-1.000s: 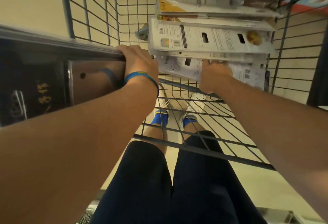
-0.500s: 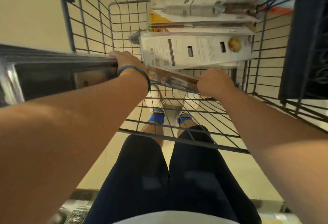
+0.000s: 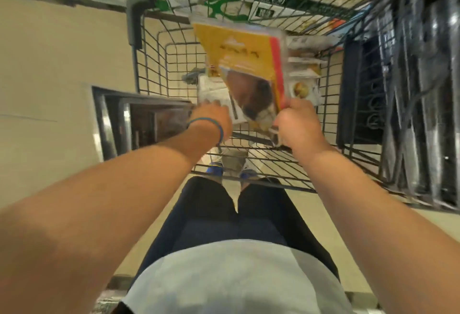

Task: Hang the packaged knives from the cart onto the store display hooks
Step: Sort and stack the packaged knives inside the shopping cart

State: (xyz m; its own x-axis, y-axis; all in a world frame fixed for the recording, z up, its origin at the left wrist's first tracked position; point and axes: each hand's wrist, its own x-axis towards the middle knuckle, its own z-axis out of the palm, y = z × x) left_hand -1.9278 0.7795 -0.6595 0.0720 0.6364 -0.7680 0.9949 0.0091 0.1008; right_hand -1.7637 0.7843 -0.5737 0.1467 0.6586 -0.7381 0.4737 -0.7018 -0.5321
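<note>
Packaged knife (image 3: 245,65), yellow card with a red edge strip, is held up over the cart (image 3: 159,65), tilted, top end pointing away from me. My right hand (image 3: 298,124) clenches its lower corner, fingers wrapped round the pack edge. My left hand (image 3: 211,118), blue wristband (image 3: 219,127) on it, sits at the near rim of the basket against a white pack (image 3: 211,90); motion blur, so I cannot tell whether it grips anything. Other packs (image 3: 302,75) lie stacked in the basket just behind the raised one. Dark rack (image 3: 423,90) stands close on the cart's right side.
</note>
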